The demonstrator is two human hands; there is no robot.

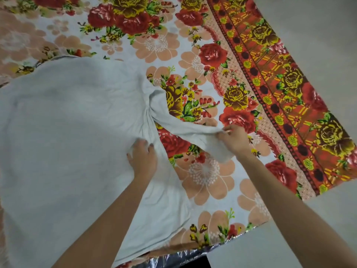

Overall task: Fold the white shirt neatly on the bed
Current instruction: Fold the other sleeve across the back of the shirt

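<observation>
No lettering, label or number seems readable on the white shirt [67, 132] or floral bedsheet [205, 176].

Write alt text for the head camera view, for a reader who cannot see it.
A person's right hand pinches the end of the sleeve of a white shirt spread on a floral bedsheet, while the left hand holds the shirt's side below that sleeve.

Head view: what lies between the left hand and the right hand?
The shirt's sleeve, running to the right hand, and floral sheet beside the left hand; seen in the head view.
</observation>
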